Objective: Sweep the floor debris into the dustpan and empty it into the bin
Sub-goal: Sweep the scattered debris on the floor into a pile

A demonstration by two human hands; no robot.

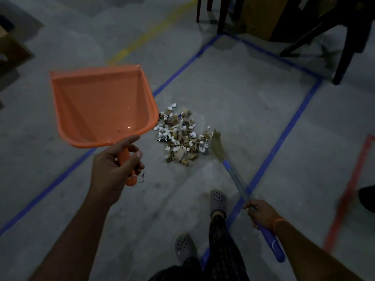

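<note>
While my left hand point(113, 165) has its grip curled round the orange handle, the dustpan point(101, 104) hangs in the air at the left of the frame, its scoop bare and tilted toward me. Just right of its lower edge, at the centre, the debris point(182, 134) lies heaped on the floor point(243, 98) inside the blue tape lines point(280, 142). The broom point(219, 147) bristles touch the heap's right side, and at lower right my right hand point(261, 214) grips its blue handle.
</note>
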